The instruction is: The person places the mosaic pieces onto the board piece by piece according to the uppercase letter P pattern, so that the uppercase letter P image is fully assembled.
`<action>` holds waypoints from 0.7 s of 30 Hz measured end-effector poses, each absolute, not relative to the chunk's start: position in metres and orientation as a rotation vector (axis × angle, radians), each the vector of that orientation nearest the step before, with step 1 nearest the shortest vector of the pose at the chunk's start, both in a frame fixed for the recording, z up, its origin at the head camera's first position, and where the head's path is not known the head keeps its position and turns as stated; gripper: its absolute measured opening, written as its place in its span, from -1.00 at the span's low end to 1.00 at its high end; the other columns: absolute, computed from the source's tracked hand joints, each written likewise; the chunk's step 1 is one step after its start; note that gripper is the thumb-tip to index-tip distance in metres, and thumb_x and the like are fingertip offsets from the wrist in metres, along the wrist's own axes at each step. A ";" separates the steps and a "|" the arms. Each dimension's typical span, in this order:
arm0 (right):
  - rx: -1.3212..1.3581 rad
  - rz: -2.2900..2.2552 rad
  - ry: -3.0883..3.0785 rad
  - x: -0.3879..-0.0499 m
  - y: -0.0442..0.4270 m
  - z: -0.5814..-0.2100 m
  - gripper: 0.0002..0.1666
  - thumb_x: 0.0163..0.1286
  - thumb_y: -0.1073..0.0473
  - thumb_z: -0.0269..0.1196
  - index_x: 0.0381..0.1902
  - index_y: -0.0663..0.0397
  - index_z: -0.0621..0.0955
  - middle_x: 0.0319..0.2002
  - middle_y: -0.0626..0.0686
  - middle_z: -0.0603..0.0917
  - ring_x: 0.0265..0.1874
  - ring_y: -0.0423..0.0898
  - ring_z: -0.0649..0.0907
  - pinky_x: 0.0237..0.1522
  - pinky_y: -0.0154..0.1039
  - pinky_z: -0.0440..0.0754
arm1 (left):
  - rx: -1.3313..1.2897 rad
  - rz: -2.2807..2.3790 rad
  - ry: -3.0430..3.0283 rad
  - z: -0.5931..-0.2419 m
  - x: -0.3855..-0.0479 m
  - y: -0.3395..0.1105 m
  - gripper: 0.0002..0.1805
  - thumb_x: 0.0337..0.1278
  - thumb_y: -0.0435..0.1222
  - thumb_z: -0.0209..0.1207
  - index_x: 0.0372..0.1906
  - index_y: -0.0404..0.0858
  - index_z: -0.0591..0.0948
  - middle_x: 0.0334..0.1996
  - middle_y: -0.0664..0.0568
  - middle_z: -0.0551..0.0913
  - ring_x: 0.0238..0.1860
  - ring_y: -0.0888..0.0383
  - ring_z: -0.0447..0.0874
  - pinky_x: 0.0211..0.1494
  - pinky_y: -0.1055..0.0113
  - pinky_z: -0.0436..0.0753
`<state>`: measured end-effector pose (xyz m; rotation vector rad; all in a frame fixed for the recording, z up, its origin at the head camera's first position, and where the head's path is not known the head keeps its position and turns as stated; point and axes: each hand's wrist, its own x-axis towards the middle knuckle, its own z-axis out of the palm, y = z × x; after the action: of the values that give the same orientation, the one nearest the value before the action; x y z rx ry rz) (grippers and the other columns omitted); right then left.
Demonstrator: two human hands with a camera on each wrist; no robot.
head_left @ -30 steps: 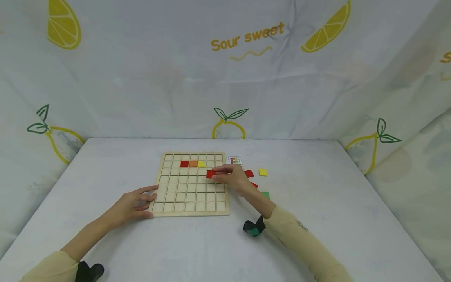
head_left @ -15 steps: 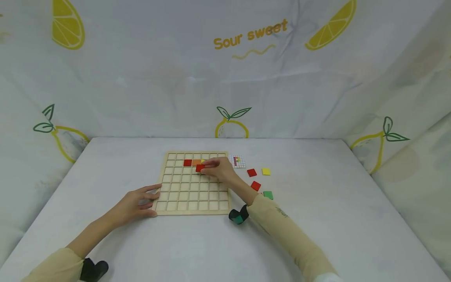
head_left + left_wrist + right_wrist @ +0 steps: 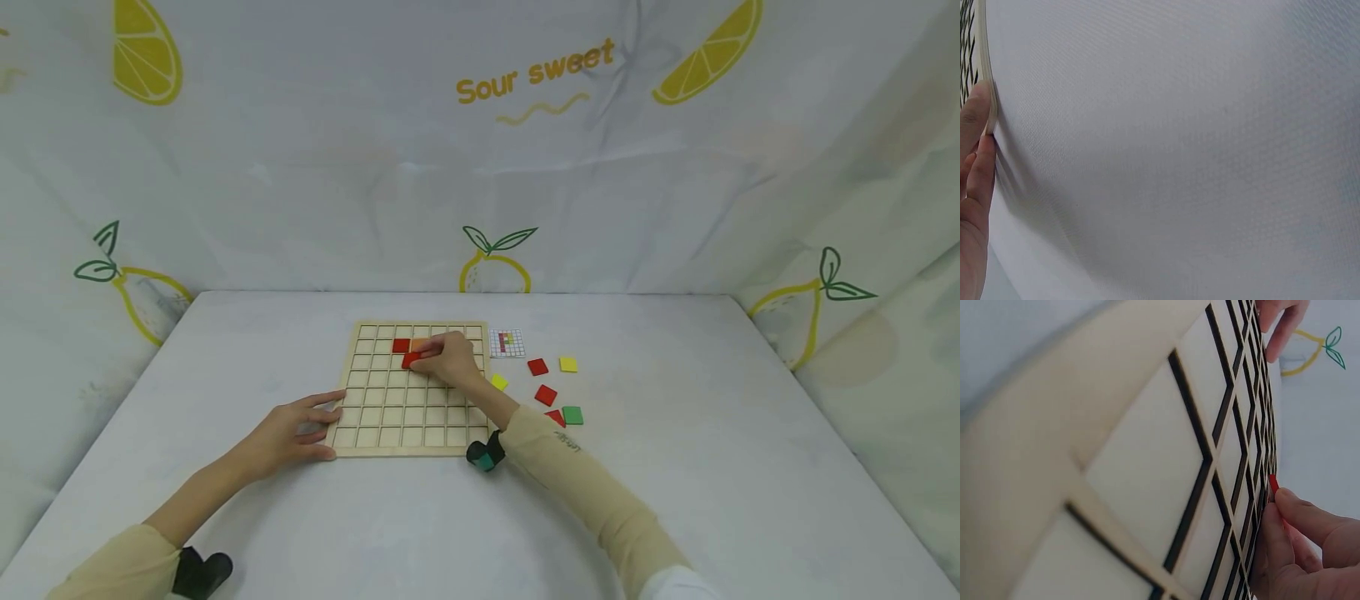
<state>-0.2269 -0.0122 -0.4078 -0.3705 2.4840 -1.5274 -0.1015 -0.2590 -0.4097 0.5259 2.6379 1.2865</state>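
Observation:
My right hand (image 3: pixel 452 358) pinches a red square tile (image 3: pixel 411 360) between thumb and fingertips, over the upper part of a wooden grid board (image 3: pixel 408 452). Just beyond it, another red tile (image 3: pixel 401 345) lies in a cell beside an orange tile (image 3: pixel 420 343). Fingers cover part of the orange tile and the cells to its right. At the board's left edge, my left hand (image 3: pixel 288 433) rests with fingers spread, touching the rim. In the right wrist view, the held tile (image 3: pixel 1274 482) shows as a thin red edge at the fingertips.
Right of the board lie several loose tiles, among them a red one (image 3: pixel 537 367), a yellow one (image 3: pixel 568 364) and a green one (image 3: pixel 572 415). A small printed pattern card (image 3: pixel 507 343) lies by the board's upper right corner. A patterned cloth (image 3: pixel 337 167) hangs behind the table.
My right hand has carried the red tile leftward across the board, to just below the placed red and orange tiles. The left hand has stayed at the board's edge. The view has shifted slightly.

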 end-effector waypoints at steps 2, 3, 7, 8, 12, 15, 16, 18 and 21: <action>-0.379 -1.515 2.505 -0.227 -0.014 -0.407 -0.75 0.12 0.33 0.43 -0.21 0.30 0.70 -0.34 0.16 0.74 -0.32 -0.04 0.72 -0.21 -0.37 0.69 | 0.526 1.286 2.639 -0.409 -0.102 -0.258 -0.36 -0.19 -0.45 0.44 0.08 -0.65 0.49 0.31 -0.37 0.31 0.19 -0.31 0.41 0.00 0.34 0.69; -0.386 -1.509 2.517 -0.227 -0.015 -0.407 -0.75 0.12 0.34 0.43 -0.21 0.31 0.70 -0.34 0.17 0.74 -0.32 -0.03 0.71 -0.21 -0.36 0.69 | 0.530 1.280 2.644 -0.409 -0.102 -0.258 -0.36 -0.18 -0.45 0.44 0.08 -0.65 0.49 0.31 -0.37 0.32 0.18 -0.31 0.42 -0.01 0.34 0.69; -0.429 -1.491 2.556 -0.226 -0.018 -0.407 -0.77 0.13 0.37 0.42 -0.23 0.33 0.69 -0.34 0.19 0.73 -0.30 0.00 0.71 -0.21 -0.35 0.69 | 0.529 1.241 2.669 -0.408 -0.104 -0.257 -0.31 -0.20 -0.44 0.45 0.12 -0.65 0.46 0.29 -0.38 0.34 0.16 -0.29 0.46 -0.03 0.36 0.71; -0.437 -1.489 2.563 -0.226 -0.019 -0.407 -0.78 0.13 0.37 0.42 -0.23 0.34 0.69 -0.34 0.19 0.73 -0.30 0.01 0.71 -0.22 -0.35 0.69 | 0.525 1.230 2.675 -0.408 -0.104 -0.257 -0.30 -0.21 -0.44 0.45 0.12 -0.64 0.46 0.28 -0.37 0.35 0.15 -0.28 0.47 -0.04 0.37 0.71; -0.449 -1.492 2.574 -0.225 -0.020 -0.407 -0.80 0.14 0.38 0.41 -0.25 0.33 0.70 -0.35 0.18 0.73 -0.30 0.01 0.70 -0.26 -0.37 0.69 | 0.484 1.220 2.677 -0.408 -0.106 -0.256 -0.26 -0.23 -0.44 0.46 0.16 -0.62 0.44 0.27 -0.36 0.37 0.14 -0.24 0.50 -0.04 0.40 0.70; -0.446 -1.500 2.572 -0.225 -0.021 -0.407 -0.80 0.13 0.38 0.41 -0.25 0.33 0.70 -0.35 0.18 0.72 -0.31 0.00 0.69 -0.27 -0.38 0.69 | 0.467 1.230 2.660 -0.408 -0.106 -0.255 -0.24 -0.24 -0.44 0.46 0.17 -0.62 0.42 0.27 -0.38 0.37 0.13 -0.24 0.50 -0.02 0.39 0.70; -0.445 -1.502 2.571 -0.224 -0.021 -0.407 -0.80 0.13 0.38 0.42 -0.25 0.33 0.70 -0.35 0.18 0.72 -0.31 0.00 0.69 -0.26 -0.37 0.69 | 0.459 1.228 2.662 -0.408 -0.106 -0.255 -0.24 -0.24 -0.44 0.46 0.17 -0.62 0.42 0.27 -0.37 0.37 0.13 -0.24 0.50 -0.03 0.39 0.70; -0.450 -1.502 2.573 -0.224 -0.022 -0.406 -0.80 0.12 0.38 0.42 -0.25 0.33 0.70 -0.36 0.18 0.72 -0.31 -0.01 0.69 -0.25 -0.37 0.70 | 0.467 1.223 2.665 -0.407 -0.106 -0.255 -0.28 -0.24 -0.44 0.46 0.12 -0.63 0.45 0.27 -0.38 0.37 0.13 -0.25 0.50 -0.03 0.38 0.70; -0.458 -1.494 2.585 -0.223 -0.023 -0.405 -0.80 0.11 0.37 0.43 -0.27 0.33 0.70 -0.37 0.19 0.73 -0.32 0.01 0.70 -0.23 -0.35 0.70 | 0.470 1.230 2.662 -0.405 -0.105 -0.254 -0.32 -0.23 -0.43 0.46 0.08 -0.64 0.48 0.27 -0.38 0.36 0.14 -0.26 0.50 -0.03 0.38 0.70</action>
<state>-0.2227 -0.0227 -0.4048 -0.4579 2.5854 -1.4938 -0.1052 -0.2542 -0.4054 0.4704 2.6617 1.2302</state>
